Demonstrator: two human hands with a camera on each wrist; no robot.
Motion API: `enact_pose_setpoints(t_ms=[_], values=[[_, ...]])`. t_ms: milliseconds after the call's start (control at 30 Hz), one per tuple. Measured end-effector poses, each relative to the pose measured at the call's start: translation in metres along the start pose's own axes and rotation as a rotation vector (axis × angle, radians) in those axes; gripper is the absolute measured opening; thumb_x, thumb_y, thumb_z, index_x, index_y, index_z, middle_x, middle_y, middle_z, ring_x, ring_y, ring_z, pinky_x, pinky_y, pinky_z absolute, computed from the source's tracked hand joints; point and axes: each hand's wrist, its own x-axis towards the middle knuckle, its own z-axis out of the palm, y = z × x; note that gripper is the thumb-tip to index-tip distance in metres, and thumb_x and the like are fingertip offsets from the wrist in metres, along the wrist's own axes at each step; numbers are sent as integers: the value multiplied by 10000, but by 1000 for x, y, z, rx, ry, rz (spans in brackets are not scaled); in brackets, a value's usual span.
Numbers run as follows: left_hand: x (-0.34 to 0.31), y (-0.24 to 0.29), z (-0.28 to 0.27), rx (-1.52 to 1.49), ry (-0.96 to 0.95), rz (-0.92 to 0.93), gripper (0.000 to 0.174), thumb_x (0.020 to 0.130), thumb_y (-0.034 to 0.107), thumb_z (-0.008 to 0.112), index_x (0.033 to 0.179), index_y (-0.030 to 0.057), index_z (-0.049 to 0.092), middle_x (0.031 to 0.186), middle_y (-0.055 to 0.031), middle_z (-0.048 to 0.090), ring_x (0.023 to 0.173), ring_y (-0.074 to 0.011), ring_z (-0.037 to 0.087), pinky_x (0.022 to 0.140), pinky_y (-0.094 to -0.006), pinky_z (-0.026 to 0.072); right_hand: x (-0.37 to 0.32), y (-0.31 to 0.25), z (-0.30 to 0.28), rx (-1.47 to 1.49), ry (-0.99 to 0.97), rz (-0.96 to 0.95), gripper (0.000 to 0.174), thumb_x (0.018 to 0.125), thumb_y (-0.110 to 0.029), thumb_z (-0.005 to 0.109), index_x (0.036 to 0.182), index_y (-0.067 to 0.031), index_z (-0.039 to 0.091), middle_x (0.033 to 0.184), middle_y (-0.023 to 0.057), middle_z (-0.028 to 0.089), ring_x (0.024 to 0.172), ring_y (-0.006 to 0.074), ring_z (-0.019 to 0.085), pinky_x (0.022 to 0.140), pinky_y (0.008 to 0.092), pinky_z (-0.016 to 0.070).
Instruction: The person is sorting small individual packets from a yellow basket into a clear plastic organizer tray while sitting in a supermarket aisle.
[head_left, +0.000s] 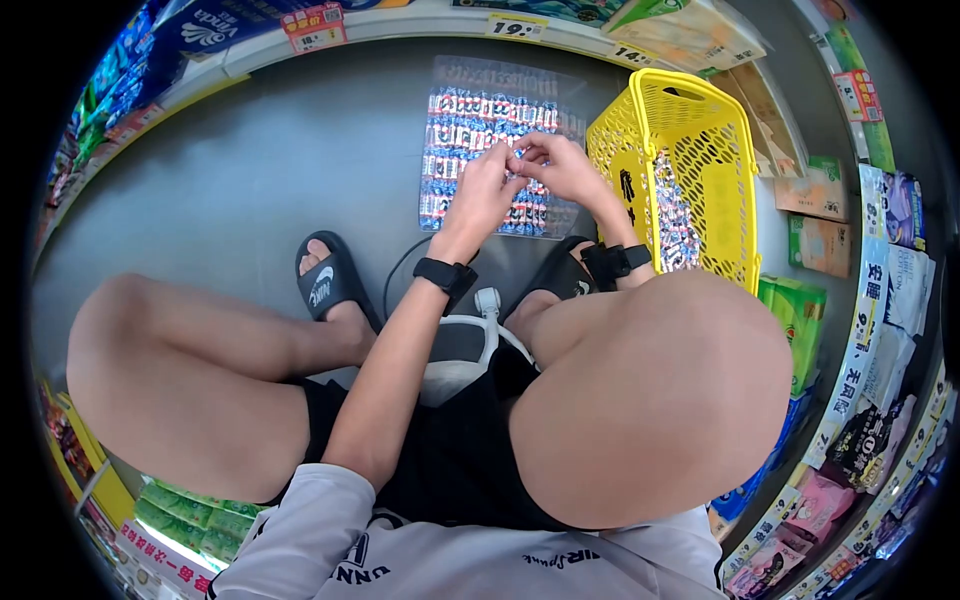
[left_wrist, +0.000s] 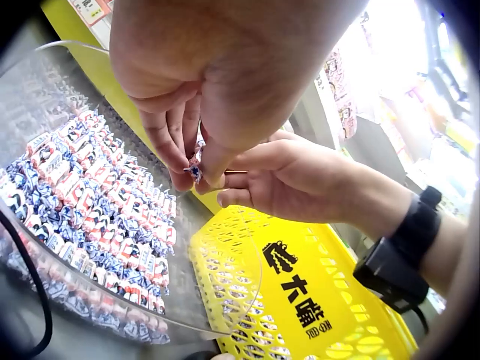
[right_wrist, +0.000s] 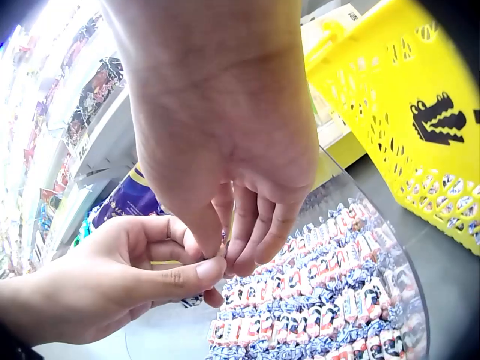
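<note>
We see a small wrapped candy [left_wrist: 196, 161] pinched between both hands, held in the air just above the clear tray [head_left: 500, 72] of like candies [head_left: 480, 150] on the floor. The left hand [head_left: 480, 195] curls thumb and fingertips onto one end; the right hand [head_left: 565, 170] nips the other, fingers bent close. Only fingertips hold it, so we judge a twist could slip the piece free and lose it among the others below. The yellow basket [head_left: 700, 150] stands just beside the right wrist; a wide elbow could nudge it.
</note>
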Motion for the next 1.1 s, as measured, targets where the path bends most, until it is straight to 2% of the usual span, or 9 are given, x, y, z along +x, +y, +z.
enact_pose_setpoints(t_ms=[67, 167, 267, 300, 400, 567, 733, 800, 1100], values=[[0, -6, 1, -18, -29, -69, 270, 892, 56, 804, 1030, -16, 583, 946, -192, 717, 818, -300, 741, 708, -398, 574, 3, 4, 6, -29, 72, 59, 303, 910, -155, 810, 1170, -13, 746, 935, 108, 783, 873, 179, 738, 821, 351, 584], [-4, -22, 6, -19, -7, -43, 240, 924, 67, 767, 1052, -18, 583, 971, -206, 726, 876, -332, 759, 725, -422, 585, 10, 19, 13, -27, 91, 59, 304, 899, -163, 820, 1165, -29, 756, 924, 100, 781, 861, 175, 743, 809, 348, 588], [-8, -27, 7, 26, 15, -70, 206, 943, 65, 723, 1062, -22, 580, 980, -217, 722, 876, -380, 742, 759, -466, 586, 17, 30, 21, -121, 166, 85, 301, 893, -152, 821, 1173, -56, 764, 922, 99, 779, 844, 178, 750, 796, 343, 593], [-11, -29, 8, 83, 18, -93, 198, 939, 52, 697, 1093, -25, 598, 1023, -236, 713, 922, -422, 719, 820, -504, 575, 19, 30, 23, -146, 179, 107, 296, 889, -131, 814, 1176, -73, 769, 909, 104, 776, 824, 184, 756, 783, 340, 597], [-17, -34, 10, 220, 56, -72, 215, 928, 35, 663, 1128, -30, 620, 1089, -254, 700, 986, -429, 703, 869, -518, 560, 25, 34, 32, -143, 140, 112, 289, 895, -128, 807, 1178, -83, 773, 893, 104, 773, 807, 189, 756, 775, 347, 599], [-24, -45, 13, 415, -43, -98, 231, 914, 33, 631, 1130, -45, 652, 1172, -243, 692, 1064, -422, 687, 913, -510, 567, 41, 45, 54, -55, 79, 144, 267, 926, -19, 745, 1191, -44, 730, 834, 110, 763, 731, 158, 751, 688, 329, 590], [-31, -52, 15, 507, -77, -16, 259, 910, 26, 626, 1146, -69, 675, 1231, -222, 695, 1129, -390, 674, 953, -473, 578, 53, 51, 66, -28, 70, 162, 274, 909, -7, 763, 1172, -13, 687, 813, 113, 759, 737, 172, 763, 667, 344, 599], [-34, -56, 19, 593, -27, 108, 319, 916, 39, 634, 1202, -98, 670, 1265, -218, 693, 1191, -362, 651, 998, -441, 569, 55, 51, 71, -19, 104, 175, 280, 902, 1, 772, 1161, -9, 667, 804, 119, 759, 722, 186, 766, 664, 347, 602], [-40, -67, 25, 637, -43, 110, 363, 929, 70, 646, 1238, -119, 661, 1308, -230, 674, 1253, -350, 616, 1054, -419, 544, 59, 55, 81, -83, 149, 166, 231, 907, -19, 787, 1087, -4, 643, 776, 144, 764, 707, 200, 775, 638, 363, 599]])
